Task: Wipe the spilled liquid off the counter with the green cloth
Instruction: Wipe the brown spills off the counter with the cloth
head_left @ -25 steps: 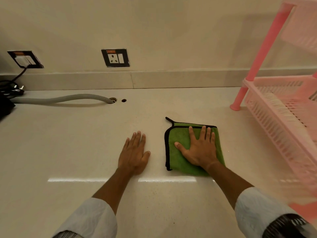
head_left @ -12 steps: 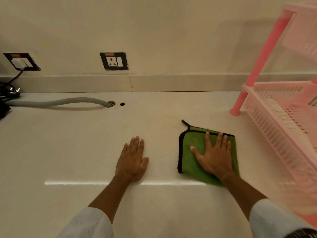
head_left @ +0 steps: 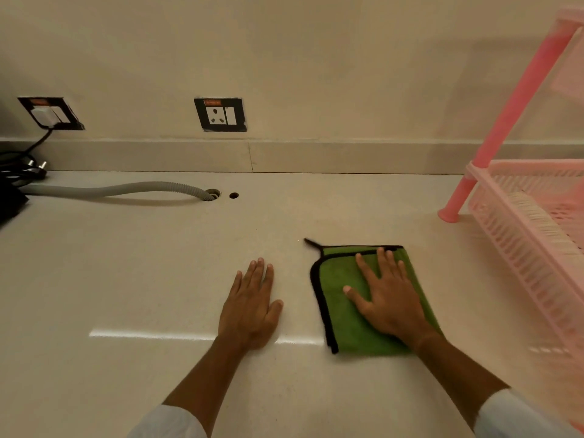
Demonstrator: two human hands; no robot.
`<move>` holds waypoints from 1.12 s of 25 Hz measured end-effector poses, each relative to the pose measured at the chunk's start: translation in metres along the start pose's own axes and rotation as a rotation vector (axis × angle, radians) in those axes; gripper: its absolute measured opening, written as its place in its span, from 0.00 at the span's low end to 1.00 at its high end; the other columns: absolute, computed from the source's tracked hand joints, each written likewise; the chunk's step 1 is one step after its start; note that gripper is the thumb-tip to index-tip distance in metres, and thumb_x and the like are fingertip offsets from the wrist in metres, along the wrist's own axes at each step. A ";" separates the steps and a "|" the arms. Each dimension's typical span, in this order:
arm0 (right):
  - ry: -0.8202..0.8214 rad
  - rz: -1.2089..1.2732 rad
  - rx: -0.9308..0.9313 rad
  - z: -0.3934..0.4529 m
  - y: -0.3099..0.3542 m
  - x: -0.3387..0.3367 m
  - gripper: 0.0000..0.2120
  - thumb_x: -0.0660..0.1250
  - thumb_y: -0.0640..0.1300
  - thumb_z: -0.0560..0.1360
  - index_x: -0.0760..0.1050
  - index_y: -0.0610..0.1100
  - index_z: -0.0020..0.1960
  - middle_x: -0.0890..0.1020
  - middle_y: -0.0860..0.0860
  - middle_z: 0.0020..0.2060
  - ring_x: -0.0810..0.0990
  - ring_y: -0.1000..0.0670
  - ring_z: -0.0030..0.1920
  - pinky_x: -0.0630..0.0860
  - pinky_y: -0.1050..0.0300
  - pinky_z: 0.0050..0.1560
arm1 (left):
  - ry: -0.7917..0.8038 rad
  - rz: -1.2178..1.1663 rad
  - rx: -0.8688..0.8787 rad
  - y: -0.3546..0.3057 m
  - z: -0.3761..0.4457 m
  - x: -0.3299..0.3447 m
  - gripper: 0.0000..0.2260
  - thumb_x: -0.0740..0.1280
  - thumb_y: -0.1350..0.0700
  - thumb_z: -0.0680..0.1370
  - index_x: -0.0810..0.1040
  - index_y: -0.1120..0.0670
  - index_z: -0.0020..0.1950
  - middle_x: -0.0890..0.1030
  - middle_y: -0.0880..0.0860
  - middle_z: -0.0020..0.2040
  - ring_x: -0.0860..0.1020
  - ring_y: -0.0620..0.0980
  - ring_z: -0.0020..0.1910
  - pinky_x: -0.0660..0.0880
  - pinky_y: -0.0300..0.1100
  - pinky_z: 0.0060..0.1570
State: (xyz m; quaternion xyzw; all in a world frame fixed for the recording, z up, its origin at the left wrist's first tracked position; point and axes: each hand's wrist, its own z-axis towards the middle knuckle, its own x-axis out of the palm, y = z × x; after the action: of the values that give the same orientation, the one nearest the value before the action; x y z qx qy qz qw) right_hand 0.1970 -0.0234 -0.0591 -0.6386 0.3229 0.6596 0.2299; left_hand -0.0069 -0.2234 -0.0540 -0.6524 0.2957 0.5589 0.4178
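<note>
A folded green cloth [head_left: 336,314] with black edging lies flat on the pale glossy counter [head_left: 126,279], right of centre. My right hand [head_left: 390,298] presses flat on top of it with the fingers spread and covers its right half. My left hand [head_left: 251,306] rests palm down on the bare counter just left of the cloth, a small gap away from it, and holds nothing. I cannot make out any liquid on the shiny surface.
A pink plastic rack [head_left: 531,235] stands at the right, its leg [head_left: 448,213] close behind the cloth. A grey corrugated hose [head_left: 120,188] runs from the left into a counter hole [head_left: 213,194]. Black plugs and cable [head_left: 28,169] lie far left; wall sockets [head_left: 221,114] sit above.
My right hand slid the green cloth to the right across the counter, then a little back towards the left hand. My left hand stayed planted in place.
</note>
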 end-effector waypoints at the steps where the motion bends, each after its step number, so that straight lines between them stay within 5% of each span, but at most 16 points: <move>1: 0.000 -0.010 0.069 0.012 -0.004 -0.003 0.42 0.38 0.75 0.72 0.46 0.55 0.80 0.48 0.39 0.80 0.44 0.40 0.80 0.43 0.42 0.79 | 0.001 0.003 -0.003 0.000 0.000 0.000 0.33 0.44 0.41 0.76 0.37 0.53 0.77 0.39 0.54 0.80 0.37 0.49 0.78 0.38 0.48 0.77; 5: 0.014 -0.010 0.200 0.083 0.017 -0.009 0.38 0.42 0.71 0.77 0.44 0.52 0.80 0.46 0.37 0.80 0.42 0.37 0.79 0.42 0.36 0.78 | -0.009 0.008 -0.001 0.000 0.001 0.004 0.33 0.43 0.42 0.76 0.35 0.53 0.76 0.37 0.54 0.79 0.36 0.49 0.77 0.37 0.48 0.77; 8: 0.056 -0.007 0.086 0.112 0.049 -0.008 0.36 0.43 0.70 0.77 0.44 0.55 0.80 0.45 0.40 0.80 0.41 0.38 0.79 0.39 0.36 0.77 | -0.025 0.012 0.012 0.002 0.001 0.007 0.32 0.44 0.42 0.77 0.36 0.52 0.76 0.38 0.53 0.79 0.36 0.49 0.77 0.38 0.48 0.77; 14: -0.013 0.011 -0.126 0.028 0.037 0.001 0.37 0.39 0.73 0.74 0.48 0.58 0.79 0.50 0.43 0.80 0.46 0.43 0.80 0.42 0.40 0.79 | -0.010 0.020 0.015 0.003 0.001 0.003 0.33 0.44 0.42 0.76 0.37 0.53 0.77 0.40 0.53 0.80 0.37 0.48 0.78 0.38 0.47 0.77; 21: 0.011 0.005 0.297 0.033 -0.010 -0.013 0.37 0.42 0.71 0.77 0.45 0.54 0.80 0.47 0.40 0.80 0.43 0.39 0.80 0.43 0.35 0.78 | 0.012 -0.014 0.008 0.000 0.001 0.001 0.33 0.44 0.43 0.77 0.36 0.54 0.77 0.38 0.54 0.79 0.36 0.49 0.77 0.37 0.48 0.77; 28: -0.030 0.009 -0.026 -0.013 0.038 0.010 0.39 0.35 0.75 0.73 0.44 0.59 0.79 0.48 0.43 0.80 0.42 0.43 0.80 0.40 0.40 0.78 | 0.012 0.020 0.014 0.001 0.001 0.001 0.34 0.44 0.42 0.75 0.40 0.54 0.78 0.41 0.55 0.80 0.39 0.50 0.78 0.39 0.49 0.77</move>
State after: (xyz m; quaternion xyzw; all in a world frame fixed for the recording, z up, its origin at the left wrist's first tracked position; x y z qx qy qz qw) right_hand 0.1780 -0.0605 -0.0638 -0.6302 0.3140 0.6741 0.2234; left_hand -0.0078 -0.2225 -0.0552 -0.6500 0.3085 0.5569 0.4150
